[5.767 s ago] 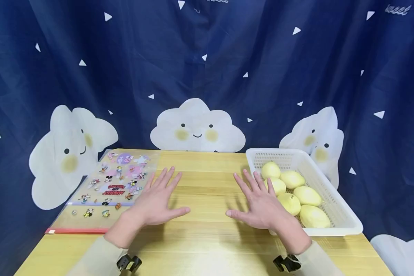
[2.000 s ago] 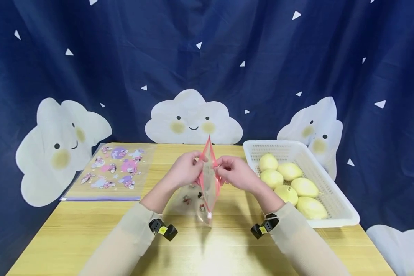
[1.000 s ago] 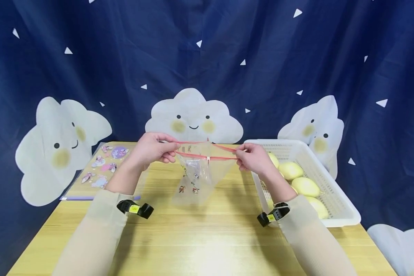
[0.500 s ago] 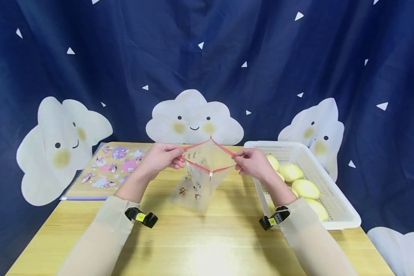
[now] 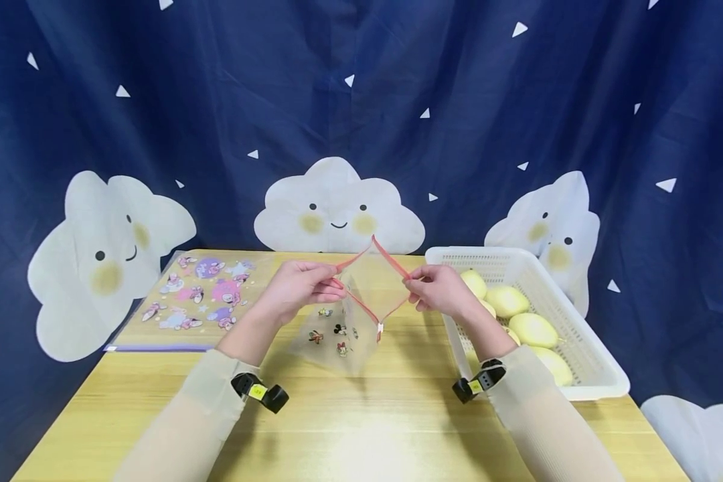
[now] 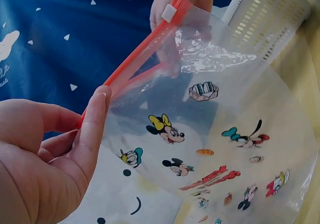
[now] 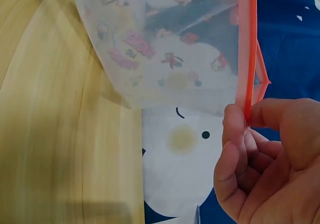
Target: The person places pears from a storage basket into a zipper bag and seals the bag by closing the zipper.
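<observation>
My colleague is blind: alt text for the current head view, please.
A left hand and a right hand hold open a clear, red-edged cartoon-print bag over a wooden table. A purple-edged bag lies flat at left; a white basket of yellow fruit stands at right, before a navy curtain.

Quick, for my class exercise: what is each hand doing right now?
Left hand: closed, pinching the red rim of the clear bag.
Right hand: closed, pinching the opposite side of that rim.

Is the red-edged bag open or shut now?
Open: the bag gapes, its red rim held in a diamond by the left hand and right hand.
</observation>
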`<state>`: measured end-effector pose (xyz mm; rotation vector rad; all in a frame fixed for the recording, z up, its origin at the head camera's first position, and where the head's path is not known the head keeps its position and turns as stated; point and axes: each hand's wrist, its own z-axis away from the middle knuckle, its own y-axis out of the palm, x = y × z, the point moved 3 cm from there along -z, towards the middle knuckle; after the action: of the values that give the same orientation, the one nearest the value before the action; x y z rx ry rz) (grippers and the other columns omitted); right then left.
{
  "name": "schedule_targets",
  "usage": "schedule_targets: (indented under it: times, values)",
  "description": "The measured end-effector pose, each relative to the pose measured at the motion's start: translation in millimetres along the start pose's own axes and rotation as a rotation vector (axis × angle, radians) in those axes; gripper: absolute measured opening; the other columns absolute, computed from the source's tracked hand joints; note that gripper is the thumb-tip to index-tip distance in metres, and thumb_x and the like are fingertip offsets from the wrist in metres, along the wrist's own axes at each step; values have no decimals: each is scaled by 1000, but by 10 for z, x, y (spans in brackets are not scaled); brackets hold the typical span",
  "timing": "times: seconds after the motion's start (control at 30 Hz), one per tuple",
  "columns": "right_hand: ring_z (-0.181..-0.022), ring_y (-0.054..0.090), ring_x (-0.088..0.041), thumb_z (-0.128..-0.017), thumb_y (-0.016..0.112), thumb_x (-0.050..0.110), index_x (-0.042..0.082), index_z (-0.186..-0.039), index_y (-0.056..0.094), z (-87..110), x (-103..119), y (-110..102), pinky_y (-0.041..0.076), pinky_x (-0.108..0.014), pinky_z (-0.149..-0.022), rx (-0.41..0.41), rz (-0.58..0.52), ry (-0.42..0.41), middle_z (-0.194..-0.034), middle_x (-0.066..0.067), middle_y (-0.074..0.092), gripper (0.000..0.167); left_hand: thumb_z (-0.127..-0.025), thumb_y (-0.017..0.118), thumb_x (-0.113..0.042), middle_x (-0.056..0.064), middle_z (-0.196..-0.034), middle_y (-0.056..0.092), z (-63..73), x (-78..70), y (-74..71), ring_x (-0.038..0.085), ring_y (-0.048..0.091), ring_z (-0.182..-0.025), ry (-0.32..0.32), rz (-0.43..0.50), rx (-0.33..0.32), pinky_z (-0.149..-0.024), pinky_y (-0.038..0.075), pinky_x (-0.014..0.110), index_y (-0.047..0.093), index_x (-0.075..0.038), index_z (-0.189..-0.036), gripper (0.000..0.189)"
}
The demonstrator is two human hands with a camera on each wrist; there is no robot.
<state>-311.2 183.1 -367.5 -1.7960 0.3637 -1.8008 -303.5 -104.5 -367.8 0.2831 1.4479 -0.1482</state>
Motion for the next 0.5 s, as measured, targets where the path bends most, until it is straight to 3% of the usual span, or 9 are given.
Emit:
schedule_targets:
  times: [0.13,0.27,0.4,0.5]
  values:
    - [-66,68,-14,-108,68,24,0,-121,74,25,36,-43,62,-25,-66,-2,12,-33,-88,-9,74,28,-111,59,-8,7,-84,80,-2,26,74,13,82,-77,4,-3,0,-78,69,28,65,17,-137,36]
    - [-69,68,-17,-107,69,28,2,-122,74,47,85,-168,58,-23,-64,-33,42,-87,-83,-4,71,30,-111,60,-8,8,-84,80,-5,53,139,13,82,-77,5,-15,21,-80,70,30,66,16,-136,35]
    - [-72,71,-22,-106,71,31,5,-122,75,46,101,-369,54,-24,-60,-85,130,-131,-79,-3,71,31,-111,61,-9,9,-85,80,-2,59,165,14,82,-77,7,-27,21,-84,69,36,67,15,-135,35]
    - [-78,74,-26,-105,71,34,6,-124,75,29,59,-534,54,-28,-66,-117,248,-141,-87,-8,76,34,-111,61,-9,9,-84,80,-4,63,167,14,82,-77,4,-29,18,-84,69,36,67,15,-135,34]
